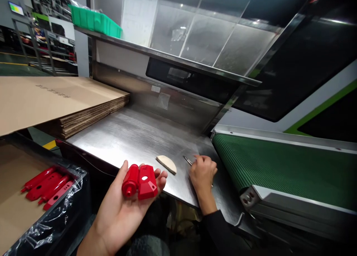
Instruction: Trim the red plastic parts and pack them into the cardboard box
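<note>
Seen from the head camera, a red plastic part (140, 181) is cradled in the left hand (122, 207), which is held palm up and spread wide, the fingers only lightly curled beneath it at the near edge of a steel table (125, 137). The part is made up of a round cylinder on the left and a flat, boxy body on the right, marked by a small white spot on top. The right hand (203, 172) is rested on the table, its fingers pinched narrowly around a thin metal tool (187, 160) whose tip is pointed toward a pale half-round pad (166, 164) lying just beside it. More red parts (46, 187) are piled in a plastic-lined box (16, 211) at lower left. Flat cardboard sheets (55, 100) are stacked on the table's far left side, and a green conveyor belt (279, 170) is set to the right.
</note>
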Tool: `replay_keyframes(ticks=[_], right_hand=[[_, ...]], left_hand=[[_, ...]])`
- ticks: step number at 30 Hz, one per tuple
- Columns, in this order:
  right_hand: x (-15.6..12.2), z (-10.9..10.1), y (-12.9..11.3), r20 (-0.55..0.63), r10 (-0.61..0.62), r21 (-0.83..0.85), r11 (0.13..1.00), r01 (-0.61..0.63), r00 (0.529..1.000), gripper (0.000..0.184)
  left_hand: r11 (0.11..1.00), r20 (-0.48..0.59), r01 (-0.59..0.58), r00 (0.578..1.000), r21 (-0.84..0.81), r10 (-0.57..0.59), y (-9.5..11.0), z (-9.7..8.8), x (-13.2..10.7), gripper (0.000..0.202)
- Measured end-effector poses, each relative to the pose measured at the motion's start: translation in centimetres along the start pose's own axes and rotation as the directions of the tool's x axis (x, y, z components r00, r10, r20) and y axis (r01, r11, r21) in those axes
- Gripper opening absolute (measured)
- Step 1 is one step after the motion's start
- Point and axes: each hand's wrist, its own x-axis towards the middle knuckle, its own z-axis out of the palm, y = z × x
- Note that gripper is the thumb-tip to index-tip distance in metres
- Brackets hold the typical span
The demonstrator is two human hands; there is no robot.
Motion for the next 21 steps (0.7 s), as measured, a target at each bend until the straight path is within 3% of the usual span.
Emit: replay_keyframes(ticks=[4, 8, 10, 14, 17, 21], right_hand=[[-5.1, -2.2, -1.0, -0.056, 0.009, 0.274, 0.962, 0.007, 0.998, 0.031], [-8.6, -3.2, -1.3, 0.047, 0.044, 0.439, 0.896, -0.06, 0.998, 0.032], [-7.9, -3.1, -1.6, 0.111, 0.051, 0.477, 0.874, -0.098, 0.992, 0.034], [-3.4, -1.4, -3.5, 0.217, -0.047, 0.437, 0.898, -0.054, 0.975, 0.041], [-0.9, -0.1, -5.2, 0.34, -0.116, 0.361, 0.932, -0.015, 0.933, 0.033], [-2.4, -1.4, -6.2, 0.435, -0.163, 0.376, 0.927, -0.014, 0.885, 0.021]], left_hand=[[0.993, -0.03, -0.109, 0.994, 0.036, 0.11, 0.1, -0.3, 0.3, 0.051], [0.953, -0.001, -0.239, 0.97, 0.186, 0.244, 0.1, -0.7, 1.1, 0.037], [0.944, 0.037, -0.237, 0.971, 0.229, 0.235, 0.2, -1.0, 1.4, 0.036], [0.936, 0.107, -0.218, 0.975, 0.275, 0.196, 0.3, -1.4, 1.3, 0.038], [0.922, 0.112, -0.253, 0.967, 0.294, 0.229, 0.3, -1.5, 0.8, 0.033], [0.915, 0.092, -0.305, 0.952, 0.266, 0.29, 0.7, -1.5, 0.5, 0.02]])
